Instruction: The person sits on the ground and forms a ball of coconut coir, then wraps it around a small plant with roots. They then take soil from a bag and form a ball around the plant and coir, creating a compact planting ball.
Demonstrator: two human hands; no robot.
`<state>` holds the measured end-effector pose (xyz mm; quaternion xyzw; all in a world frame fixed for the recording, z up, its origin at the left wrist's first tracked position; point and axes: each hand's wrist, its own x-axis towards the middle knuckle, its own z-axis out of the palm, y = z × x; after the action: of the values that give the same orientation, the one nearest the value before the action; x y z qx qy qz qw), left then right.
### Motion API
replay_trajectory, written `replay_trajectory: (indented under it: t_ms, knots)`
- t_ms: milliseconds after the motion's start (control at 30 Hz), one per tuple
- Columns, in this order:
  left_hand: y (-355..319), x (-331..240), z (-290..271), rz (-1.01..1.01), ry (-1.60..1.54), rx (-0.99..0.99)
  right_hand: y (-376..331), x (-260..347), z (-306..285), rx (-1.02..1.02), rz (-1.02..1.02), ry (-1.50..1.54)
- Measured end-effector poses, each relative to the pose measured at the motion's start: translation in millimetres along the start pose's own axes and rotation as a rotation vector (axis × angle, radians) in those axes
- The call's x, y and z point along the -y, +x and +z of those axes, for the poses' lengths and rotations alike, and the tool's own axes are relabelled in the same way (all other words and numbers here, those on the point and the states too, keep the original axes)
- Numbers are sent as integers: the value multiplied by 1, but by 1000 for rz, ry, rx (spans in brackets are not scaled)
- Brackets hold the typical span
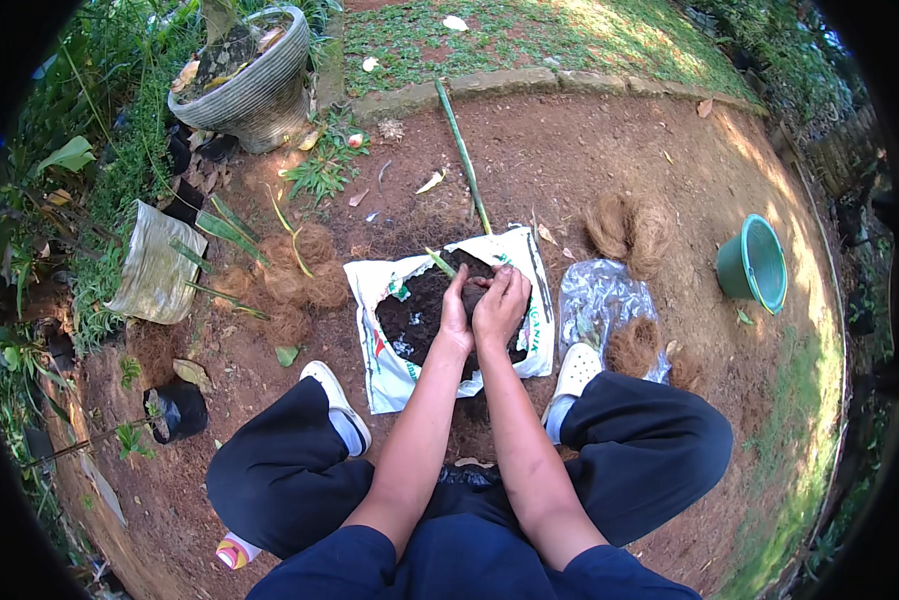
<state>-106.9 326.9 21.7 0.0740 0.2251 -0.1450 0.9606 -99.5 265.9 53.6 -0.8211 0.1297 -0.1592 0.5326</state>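
Between my feet lies a white plastic sack, its torn-open top showing dark soil. Both my hands are together above that soil. My left hand and my right hand cup a dark clump of soil between them, fingers curled round it. A short green leaf cutting sticks out at the upper left, by my left fingertips. Whether its lower end sits inside the clump is hidden by my hands.
Left of the sack lie brown fibre balls with long green leaves. More fibre and a clear plastic bag are on the right, before a green bucket. A green stick lies beyond; a large pot stands far left.
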Motion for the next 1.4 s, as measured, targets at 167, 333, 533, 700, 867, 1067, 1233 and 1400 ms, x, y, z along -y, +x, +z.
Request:
replay_trajectory:
  t_ms: [167,333,533,700,867,1067,1233,1400]
  knots:
    - [7,0,-4,76,132,-167,-10,9,3,-77,96,74]
    - [3,-1,-1,132,217,-216,6,-3,11,-51,189,87]
    - [0,-11,8,110,313,-143,35,-18,2,95,845,785]
    - [0,-15,9,51,143,-194,0,-11,13,112,193,353]
    - [9,-9,-6,110,157,-147,-9,-7,19,-67,99,179]
    - [19,-17,-24,153,317,-260,-13,-14,31,-17,181,86]
    - [7,-28,-38,36,314,-190,8,-70,30,162,845,663]
    - [-1,-33,-60,213,649,-487,-1,-130,21,78,585,124]
